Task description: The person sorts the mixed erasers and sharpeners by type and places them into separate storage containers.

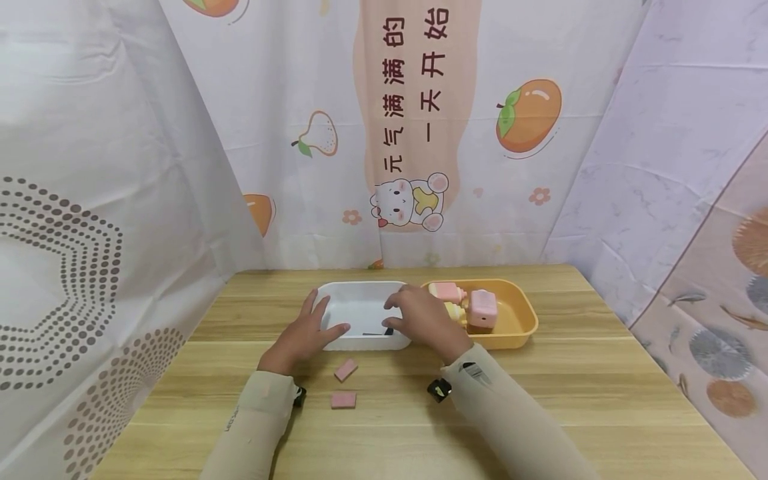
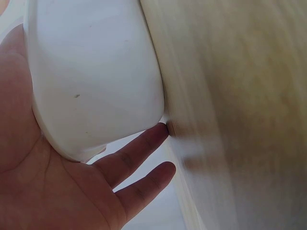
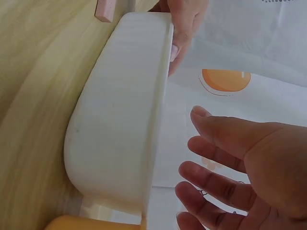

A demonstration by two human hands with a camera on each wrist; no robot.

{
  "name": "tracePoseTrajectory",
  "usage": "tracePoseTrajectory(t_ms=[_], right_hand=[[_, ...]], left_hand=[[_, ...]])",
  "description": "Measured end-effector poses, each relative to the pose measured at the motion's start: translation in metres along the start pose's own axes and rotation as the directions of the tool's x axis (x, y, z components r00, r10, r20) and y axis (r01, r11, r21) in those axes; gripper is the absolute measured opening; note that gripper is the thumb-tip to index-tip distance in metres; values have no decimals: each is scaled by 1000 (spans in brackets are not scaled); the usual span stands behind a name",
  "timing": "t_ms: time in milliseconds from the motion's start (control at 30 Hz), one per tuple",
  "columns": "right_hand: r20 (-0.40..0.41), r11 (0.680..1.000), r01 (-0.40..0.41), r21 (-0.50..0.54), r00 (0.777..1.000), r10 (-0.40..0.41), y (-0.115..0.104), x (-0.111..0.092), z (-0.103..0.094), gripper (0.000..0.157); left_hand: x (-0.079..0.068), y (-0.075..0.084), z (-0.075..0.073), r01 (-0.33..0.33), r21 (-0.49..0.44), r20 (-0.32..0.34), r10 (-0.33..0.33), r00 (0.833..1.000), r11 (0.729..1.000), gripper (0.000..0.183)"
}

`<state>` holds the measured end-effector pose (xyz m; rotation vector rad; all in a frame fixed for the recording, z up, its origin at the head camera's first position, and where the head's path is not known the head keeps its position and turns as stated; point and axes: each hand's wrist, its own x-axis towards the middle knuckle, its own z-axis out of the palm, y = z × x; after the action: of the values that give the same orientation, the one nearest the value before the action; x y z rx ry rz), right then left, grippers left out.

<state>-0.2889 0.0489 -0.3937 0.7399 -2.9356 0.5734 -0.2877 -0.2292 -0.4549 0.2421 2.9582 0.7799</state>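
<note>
A white tray (image 1: 360, 342) stands on the wooden table. At its left end my left hand (image 1: 303, 337) grips it, the thumb over the rim; in the left wrist view the tray's wall lies against the palm, with two fairly straight fingers beneath. My right hand (image 1: 423, 313) hovers over the tray's right end with loosely bent fingers. In the right wrist view that hand (image 3: 254, 167) holds nothing and is apart from the tray wall (image 3: 115, 110). A small dark thing (image 1: 389, 331) near the right fingers is partly hidden; its kind is unclear.
An orange tray (image 1: 528, 320) to the right holds a pink bottle-like item (image 1: 446, 291), a yellow one (image 1: 454, 312) and a pink cube-shaped item (image 1: 483, 309). Two small pink blocks (image 1: 345, 370) lie in front of the white tray. A printed curtain (image 1: 336, 200) hangs behind.
</note>
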Motion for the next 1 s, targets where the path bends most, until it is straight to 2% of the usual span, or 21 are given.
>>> tracePoseTrajectory(t_ms=[267,733,1000], right_hand=[[-11,1000,-10,28,1000,10,3,-5,8,36],[-41,997,65,44,997,-63,-3,-17,18,34],[-29,991,106,75,994,-105,-9,-17,26,31]], left_hand=[[0,0,0,2,13,-5,-2,1000,1000,105],[1,-1,0,-9,19,-6,9,1000,1000,105],[2,0,0,-5,19,-4,5,1000,1000,105]])
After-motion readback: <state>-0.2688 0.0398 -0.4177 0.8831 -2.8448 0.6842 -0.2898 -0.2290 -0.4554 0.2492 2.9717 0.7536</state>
